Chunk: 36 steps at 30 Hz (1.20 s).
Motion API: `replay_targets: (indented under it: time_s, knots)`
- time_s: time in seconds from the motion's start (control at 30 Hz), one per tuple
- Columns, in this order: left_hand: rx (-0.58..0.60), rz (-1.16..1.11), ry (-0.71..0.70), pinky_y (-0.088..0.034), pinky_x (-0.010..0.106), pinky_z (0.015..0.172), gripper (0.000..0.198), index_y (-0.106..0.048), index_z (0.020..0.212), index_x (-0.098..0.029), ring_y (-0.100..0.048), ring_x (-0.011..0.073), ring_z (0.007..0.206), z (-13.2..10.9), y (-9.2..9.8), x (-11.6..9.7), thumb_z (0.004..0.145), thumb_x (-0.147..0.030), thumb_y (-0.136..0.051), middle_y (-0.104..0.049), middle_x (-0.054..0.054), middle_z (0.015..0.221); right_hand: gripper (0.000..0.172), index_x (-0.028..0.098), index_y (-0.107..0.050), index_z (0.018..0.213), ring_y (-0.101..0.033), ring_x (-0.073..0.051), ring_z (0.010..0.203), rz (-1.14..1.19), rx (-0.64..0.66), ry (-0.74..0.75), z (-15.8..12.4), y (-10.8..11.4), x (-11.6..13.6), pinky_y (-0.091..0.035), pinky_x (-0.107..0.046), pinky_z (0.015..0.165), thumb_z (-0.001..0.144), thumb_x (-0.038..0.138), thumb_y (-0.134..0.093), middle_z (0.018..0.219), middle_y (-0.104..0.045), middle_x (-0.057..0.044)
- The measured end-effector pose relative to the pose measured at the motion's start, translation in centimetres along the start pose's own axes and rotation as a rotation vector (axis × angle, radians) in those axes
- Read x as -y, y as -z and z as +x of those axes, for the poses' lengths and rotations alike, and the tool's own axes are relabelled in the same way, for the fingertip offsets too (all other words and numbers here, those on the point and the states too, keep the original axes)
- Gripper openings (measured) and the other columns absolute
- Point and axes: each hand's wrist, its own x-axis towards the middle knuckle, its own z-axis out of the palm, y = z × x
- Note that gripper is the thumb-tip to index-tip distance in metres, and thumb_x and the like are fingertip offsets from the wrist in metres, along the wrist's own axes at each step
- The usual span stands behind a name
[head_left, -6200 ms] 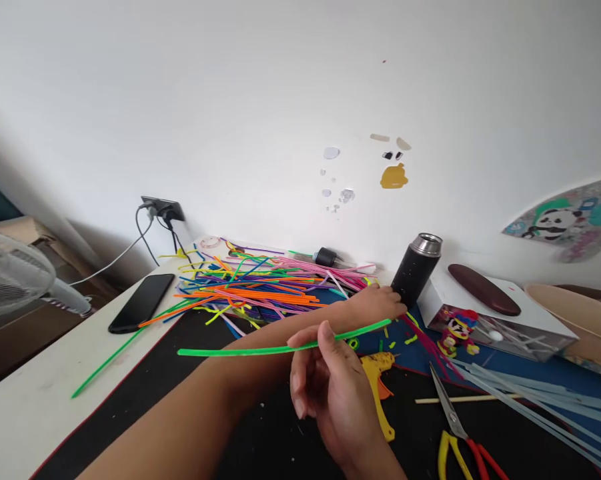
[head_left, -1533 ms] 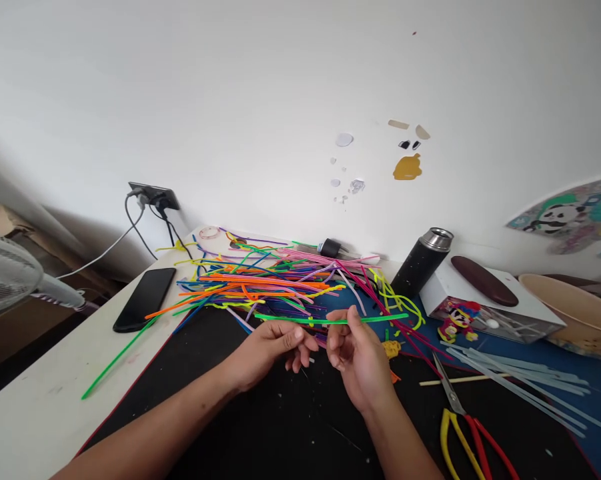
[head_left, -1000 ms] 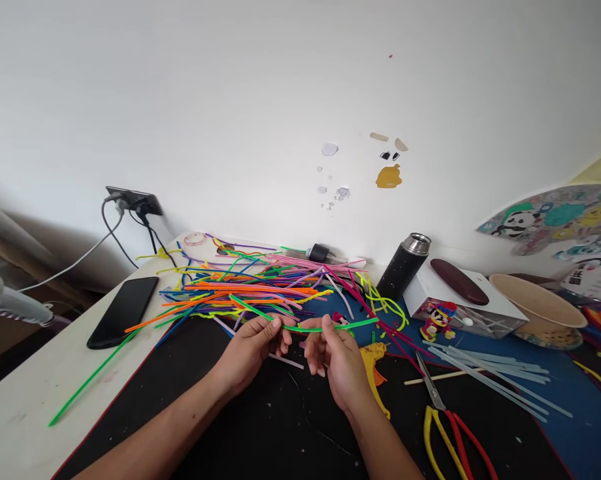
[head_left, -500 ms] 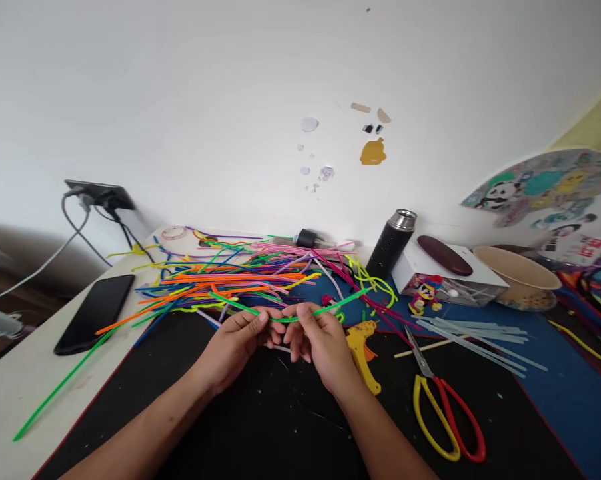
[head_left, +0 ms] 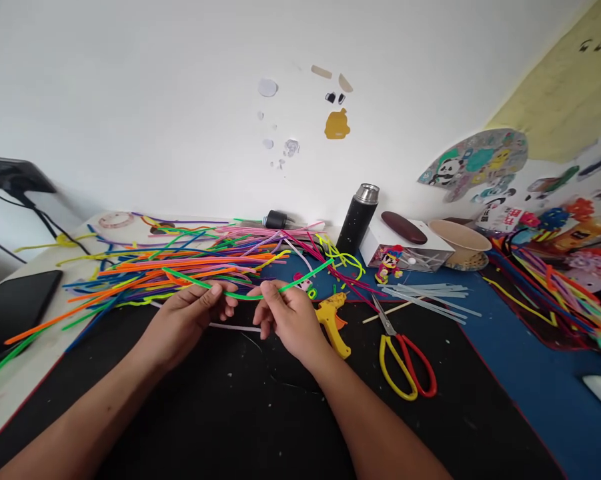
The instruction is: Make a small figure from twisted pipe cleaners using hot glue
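A green pipe cleaner [head_left: 307, 275] bends in a shallow curve between my two hands, its ends rising to either side. My left hand [head_left: 193, 313] pinches it left of the middle, thumb on top. On the right part, my right hand [head_left: 285, 313] grips it between thumb and fingers. Behind my hands spreads a heap of many-coloured pipe cleaners [head_left: 220, 260]. A pale pipe cleaner [head_left: 236, 327] lies on the black mat [head_left: 220, 413] below them. Just right of my right hand is a yellow glue gun [head_left: 333, 323].
Scissors [head_left: 395, 350] with yellow and red handles lie on the right, near clear glue sticks [head_left: 430, 297]. Behind stand a black flask [head_left: 359, 217], a small figure [head_left: 389, 265], a white box [head_left: 430, 252] and a beige bowl [head_left: 460, 240]. A phone [head_left: 17, 313] lies at left.
My view has swung to the right, so everything sits further left in it. My hands have moved slightly apart along the green pipe cleaner, showing more of its middle.
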Motion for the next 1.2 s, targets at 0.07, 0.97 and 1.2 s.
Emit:
replay_targets:
  time_s: [0.07,0.97,1.2]
  knots:
    - [0.009,-0.029,-0.005,-0.058,0.026,0.069,0.034,-0.082,0.09,-0.015,-0.067,0.0176,0.071,0.0,-0.2,0.1,0.073,-0.043,-0.091,-0.075,0.008,0.077,0.052,0.017,-0.072,0.096,-0.057,-0.008,0.04,0.001,0.003,0.009,0.0,0.1,0.3,-0.033,-0.018,0.038,0.094,0.067,-0.058,0.064,-0.066,0.002]
    - [-0.026,-0.179,-0.09,-0.054,0.025,0.065,0.025,-0.084,0.086,-0.013,-0.067,0.0145,0.068,-0.5,-0.6,-1.2,0.074,-0.034,-0.091,-0.077,0.009,0.083,0.044,0.017,-0.07,0.089,-0.057,-0.01,0.042,-0.001,-0.108,0.022,-0.9,0.5,1.9,-0.035,-0.019,0.039,0.09,0.061,-0.071,0.061,-0.064,0.001]
    - [-0.007,-0.086,-0.043,-0.053,0.024,0.067,0.026,-0.081,0.08,-0.013,-0.066,0.0141,0.069,-0.4,-0.7,-0.2,0.08,-0.039,-0.087,-0.075,0.008,0.081,0.042,0.016,-0.073,0.09,-0.056,-0.009,0.043,-0.037,-0.147,0.048,-0.8,0.3,2.0,-0.033,-0.018,0.038,0.091,0.058,-0.071,0.062,-0.064,0.001]
